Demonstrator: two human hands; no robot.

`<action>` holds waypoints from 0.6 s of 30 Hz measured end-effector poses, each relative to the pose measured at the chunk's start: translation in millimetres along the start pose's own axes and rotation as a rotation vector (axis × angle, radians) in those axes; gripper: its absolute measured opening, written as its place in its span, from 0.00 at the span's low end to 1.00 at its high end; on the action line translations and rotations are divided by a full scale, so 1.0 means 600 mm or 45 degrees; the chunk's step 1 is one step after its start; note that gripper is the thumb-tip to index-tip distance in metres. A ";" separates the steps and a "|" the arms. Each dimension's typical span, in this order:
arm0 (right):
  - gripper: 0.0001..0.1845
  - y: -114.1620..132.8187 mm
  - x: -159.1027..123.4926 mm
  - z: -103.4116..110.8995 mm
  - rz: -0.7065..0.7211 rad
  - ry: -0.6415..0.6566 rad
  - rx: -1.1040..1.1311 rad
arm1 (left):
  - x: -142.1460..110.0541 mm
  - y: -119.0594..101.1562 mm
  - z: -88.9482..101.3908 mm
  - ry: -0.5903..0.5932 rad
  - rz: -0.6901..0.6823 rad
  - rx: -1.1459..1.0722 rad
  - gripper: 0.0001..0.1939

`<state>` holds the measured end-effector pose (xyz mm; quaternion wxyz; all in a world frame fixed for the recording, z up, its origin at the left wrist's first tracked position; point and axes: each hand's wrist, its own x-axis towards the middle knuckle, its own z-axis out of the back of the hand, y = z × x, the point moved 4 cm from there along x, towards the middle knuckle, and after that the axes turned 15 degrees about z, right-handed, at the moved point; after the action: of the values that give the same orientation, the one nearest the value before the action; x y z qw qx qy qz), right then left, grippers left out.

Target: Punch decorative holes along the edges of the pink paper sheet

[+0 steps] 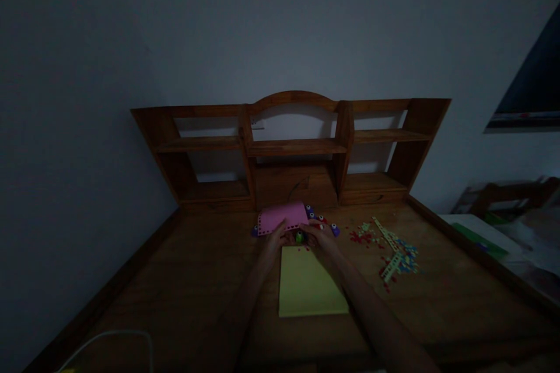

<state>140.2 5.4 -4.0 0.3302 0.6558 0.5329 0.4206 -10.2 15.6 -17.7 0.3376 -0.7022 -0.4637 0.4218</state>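
Observation:
A pink sheet [282, 215] with a row of dark round holes along its edges lies bowed at the back of the desk. My left hand [278, 235] is closed on its near edge, thumb on top and fingers curled below. At the sheet's right corner, my right hand [318, 233] pinches the same edge. Between both hands sits a small green piece [300, 236] with a white eye. Dim light leaves the fingertips hard to make out. Small red bits lie just under the hands, at the top of a yellow-green pad [310, 285].
Purple and blue eyed pieces [335, 229] lie around the pink sheet. To the right is a scatter of small red, blue and pale parts with pale perforated strips [392, 266]. A wooden shelf unit [297, 147] stands behind. A white cable [118, 332] curves at lower left.

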 end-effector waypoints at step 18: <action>0.25 -0.002 0.014 -0.001 0.086 0.057 0.127 | 0.006 -0.006 0.003 -0.149 -0.161 0.042 0.23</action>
<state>139.6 13.9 -3.2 0.2707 0.6796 0.5380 0.4189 -12.7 20.4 -16.2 0.3474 -0.6401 -0.5191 0.4473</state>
